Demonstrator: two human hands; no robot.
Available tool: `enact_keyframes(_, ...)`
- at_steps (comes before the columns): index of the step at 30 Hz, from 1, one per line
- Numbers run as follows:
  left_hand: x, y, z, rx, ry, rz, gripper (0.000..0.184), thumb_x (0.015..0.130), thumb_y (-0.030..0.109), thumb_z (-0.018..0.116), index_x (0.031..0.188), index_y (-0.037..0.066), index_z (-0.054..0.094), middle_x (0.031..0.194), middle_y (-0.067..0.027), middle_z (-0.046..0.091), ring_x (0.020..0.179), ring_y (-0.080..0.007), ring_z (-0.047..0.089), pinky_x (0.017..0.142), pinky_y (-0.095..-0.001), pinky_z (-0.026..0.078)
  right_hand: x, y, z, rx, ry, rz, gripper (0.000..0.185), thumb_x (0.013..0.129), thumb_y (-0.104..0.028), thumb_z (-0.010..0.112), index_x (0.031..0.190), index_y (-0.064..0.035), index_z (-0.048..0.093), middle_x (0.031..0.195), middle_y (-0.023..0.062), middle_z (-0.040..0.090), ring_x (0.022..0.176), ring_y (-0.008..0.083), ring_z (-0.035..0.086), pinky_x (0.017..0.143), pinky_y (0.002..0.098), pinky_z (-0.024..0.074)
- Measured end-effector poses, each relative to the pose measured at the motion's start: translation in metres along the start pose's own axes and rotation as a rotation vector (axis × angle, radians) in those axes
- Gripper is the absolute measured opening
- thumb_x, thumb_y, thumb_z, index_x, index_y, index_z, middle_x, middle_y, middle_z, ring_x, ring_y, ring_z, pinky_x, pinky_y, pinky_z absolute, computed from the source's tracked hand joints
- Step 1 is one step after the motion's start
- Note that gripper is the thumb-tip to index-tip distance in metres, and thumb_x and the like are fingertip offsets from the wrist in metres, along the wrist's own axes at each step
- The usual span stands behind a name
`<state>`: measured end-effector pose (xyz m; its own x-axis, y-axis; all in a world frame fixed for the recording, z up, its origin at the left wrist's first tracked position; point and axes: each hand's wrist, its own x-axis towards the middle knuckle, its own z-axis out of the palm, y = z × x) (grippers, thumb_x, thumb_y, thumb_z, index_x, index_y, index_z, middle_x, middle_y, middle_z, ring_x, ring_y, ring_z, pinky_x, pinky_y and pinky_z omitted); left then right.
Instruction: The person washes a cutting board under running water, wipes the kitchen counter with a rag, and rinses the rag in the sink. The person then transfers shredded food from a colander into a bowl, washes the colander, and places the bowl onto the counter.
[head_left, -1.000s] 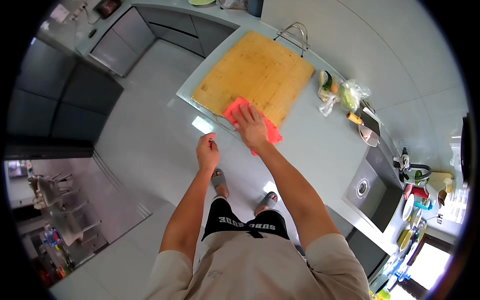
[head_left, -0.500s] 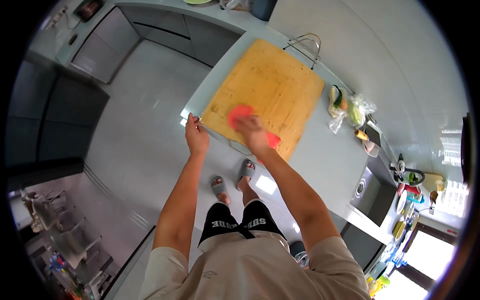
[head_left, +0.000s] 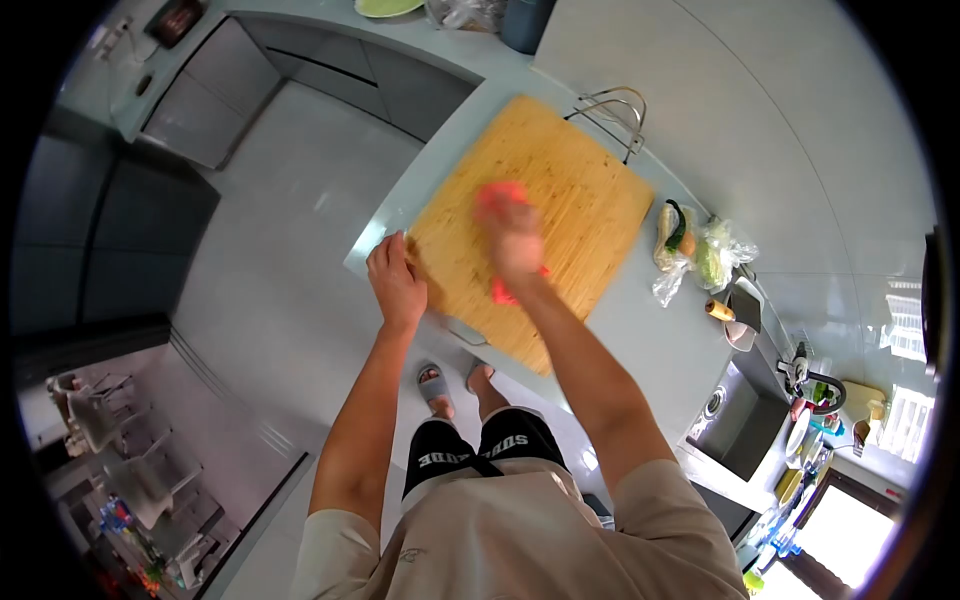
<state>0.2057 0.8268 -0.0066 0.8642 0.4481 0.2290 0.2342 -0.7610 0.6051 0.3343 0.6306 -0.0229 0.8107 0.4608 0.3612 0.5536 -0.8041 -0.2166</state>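
Observation:
A large wooden cutting board (head_left: 575,225) lies on the grey counter. My right hand (head_left: 515,245), blurred by motion, is closed on a red cloth (head_left: 502,192) and presses it onto the board's surface. Red fabric sticks out ahead of the fingers and below the palm. At the board's near left corner, my left hand (head_left: 397,285) has its fingers bent round the edge, holding the board. Part of that corner is hidden behind the hand.
A metal rack (head_left: 615,115) stands behind the board. Bagged vegetables (head_left: 712,255) lie to the right, near a wooden-handled tool (head_left: 718,310) and the sink (head_left: 740,420). A green plate (head_left: 390,6) sits on the far counter.
My right hand has moved the red cloth up and slightly right across the board. My left hand stays at the corner, and the view has shifted a little.

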Motion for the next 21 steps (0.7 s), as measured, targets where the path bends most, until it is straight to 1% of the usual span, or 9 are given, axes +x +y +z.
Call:
enact_keyframes(1, 0.007, 0.007, 0.007, 0.004, 0.023, 0.038, 0.058, 0.087, -0.01, 0.061, 0.144, 0.0, 0.055, 0.141, -0.0219, 0.056, 0.13, -0.0442, 0.05, 0.111, -0.0553, 0.042, 0.006, -0.019, 0.011, 0.062, -0.045, -0.125, 0.035, 0.094, -0.013, 0.064, 0.126, -0.0222, 0.075, 0.143, 0.0018, 0.059, 0.127, 0.0335, 0.054, 0.097, 0.0431, 0.0582)
enact_keyframes(4, 0.024, 0.033, 0.022, 0.011, 0.021, 0.163, 0.059, 0.086, -0.012, 0.059, 0.144, 0.0, 0.055, 0.139, -0.0202, 0.058, 0.129, -0.0429, 0.05, 0.11, -0.0525, 0.043, 0.035, -0.009, -0.002, 0.164, -0.144, -0.126, 0.043, 0.09, -0.012, 0.064, 0.131, -0.0225, 0.071, 0.142, 0.0062, 0.057, 0.126, 0.0353, 0.053, 0.098, 0.0458, 0.0589)
enact_keyframes(6, 0.027, 0.046, 0.033, 0.021, -0.024, 0.188, 0.059, 0.086, -0.012, 0.06, 0.143, 0.0, 0.055, 0.139, -0.0201, 0.058, 0.129, -0.0429, 0.051, 0.11, -0.0528, 0.043, 0.027, 0.043, -0.022, 0.039, -0.272, 0.267, 0.042, 0.094, -0.014, 0.064, 0.135, -0.0213, 0.069, 0.144, 0.0068, 0.055, 0.131, 0.0348, 0.051, 0.103, 0.0459, 0.0562)
enact_keyframes(9, 0.04, 0.059, 0.051, 0.057, -0.059, 0.26, 0.061, 0.082, -0.012, 0.064, 0.141, -0.001, 0.055, 0.14, -0.0203, 0.057, 0.13, -0.0423, 0.051, 0.108, -0.0533, 0.043, -0.041, 0.15, -0.05, -0.013, -0.016, 0.657, 0.039, 0.101, -0.015, 0.06, 0.14, -0.0179, 0.065, 0.149, 0.0077, 0.052, 0.136, 0.0351, 0.046, 0.105, 0.043, 0.0529)
enact_keyframes(11, 0.041, 0.067, 0.06, 0.016, -0.069, 0.278, 0.06, 0.082, -0.012, 0.064, 0.14, -0.001, 0.055, 0.14, -0.0199, 0.057, 0.129, -0.0423, 0.052, 0.108, -0.0533, 0.044, -0.055, 0.157, -0.088, -0.104, 0.074, 0.819, 0.036, 0.1, -0.01, 0.06, 0.135, -0.0143, 0.068, 0.148, 0.0103, 0.054, 0.132, 0.0371, 0.048, 0.103, 0.0429, 0.053)
enact_keyframes(13, 0.047, 0.079, 0.067, 0.029, -0.077, 0.295, 0.059, 0.083, -0.011, 0.064, 0.14, -0.001, 0.056, 0.14, -0.0201, 0.057, 0.13, -0.0424, 0.052, 0.108, -0.0535, 0.043, -0.055, 0.141, -0.084, 0.08, 0.197, 0.709, 0.039, 0.093, -0.004, 0.064, 0.131, -0.014, 0.07, 0.145, 0.0109, 0.055, 0.126, 0.0375, 0.053, 0.103, 0.0462, 0.0528)
enact_keyframes(15, 0.053, 0.088, 0.071, 0.05, -0.099, 0.313, 0.058, 0.083, -0.01, 0.064, 0.14, -0.001, 0.056, 0.14, -0.0203, 0.057, 0.13, -0.0426, 0.052, 0.108, -0.0538, 0.043, -0.035, 0.106, -0.063, 0.035, 0.14, 0.431, 0.04, 0.088, -0.006, 0.067, 0.126, -0.0154, 0.074, 0.134, 0.0058, 0.063, 0.119, 0.0356, 0.058, 0.099, 0.0469, 0.0551)
enact_keyframes(17, 0.068, 0.092, 0.076, 0.16, -0.042, 0.352, 0.054, 0.086, -0.007, 0.064, 0.139, -0.001, 0.057, 0.139, -0.0208, 0.057, 0.131, -0.0428, 0.052, 0.108, -0.054, 0.044, -0.005, 0.071, -0.061, 0.113, 0.005, 0.34, 0.036, 0.086, -0.005, 0.067, 0.12, -0.0164, 0.075, 0.132, 0.0043, 0.063, 0.118, 0.0344, 0.058, 0.094, 0.0467, 0.0569)
enact_keyframes(21, 0.103, 0.079, 0.095, 0.165, -0.03, 0.364, 0.051, 0.088, -0.004, 0.066, 0.139, -0.002, 0.057, 0.14, -0.0214, 0.057, 0.131, -0.0435, 0.053, 0.107, -0.054, 0.044, -0.021, 0.12, -0.05, -0.092, 0.093, 0.534, 0.044, 0.085, -0.003, 0.067, 0.126, -0.0196, 0.072, 0.137, 0.0037, 0.058, 0.117, 0.035, 0.056, 0.082, 0.0443, 0.061)
